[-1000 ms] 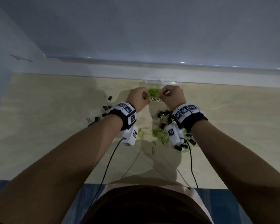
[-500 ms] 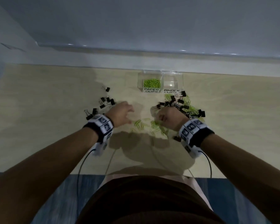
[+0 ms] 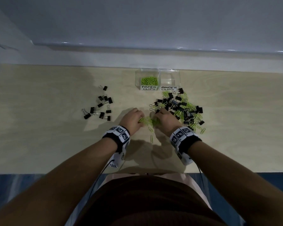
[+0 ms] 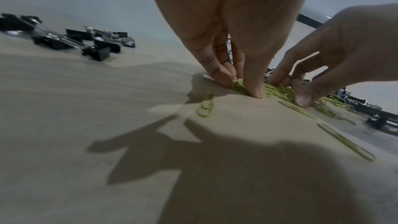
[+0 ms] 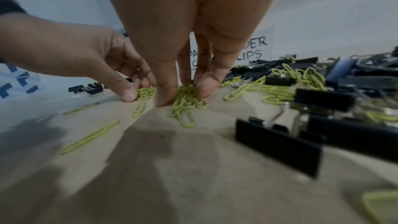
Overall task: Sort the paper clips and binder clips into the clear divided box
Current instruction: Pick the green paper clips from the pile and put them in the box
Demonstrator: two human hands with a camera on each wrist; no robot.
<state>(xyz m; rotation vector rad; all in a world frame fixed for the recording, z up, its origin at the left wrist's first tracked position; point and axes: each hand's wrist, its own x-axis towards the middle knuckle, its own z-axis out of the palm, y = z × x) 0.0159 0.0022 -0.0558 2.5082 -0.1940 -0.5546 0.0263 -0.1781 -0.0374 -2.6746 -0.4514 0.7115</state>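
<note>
The clear divided box (image 3: 158,71) stands at the table's far edge, labelled PAPER CLIPS and BINDER CLIPS. Green paper clips (image 3: 149,81) lie in its left compartment. Nearer, my left hand (image 3: 141,119) pinches a small bunch of green paper clips (image 4: 237,83) against the table between thumb and fingers. Right beside it, my right hand (image 3: 155,118) pinches another bunch of green paper clips (image 5: 186,101) with thumb and fingertips. A mixed pile of black binder clips and green paper clips (image 3: 180,108) spreads just right of my right hand.
A separate group of black binder clips (image 3: 100,106) lies on the wooden table to the left. Single green paper clips (image 3: 151,139) lie loose near my wrists. A wall runs behind the box. The table's near edge is at my body.
Both hands came back from over the box's paper clip compartment to the loose green clips nearer me. They now pinch clips on the table.
</note>
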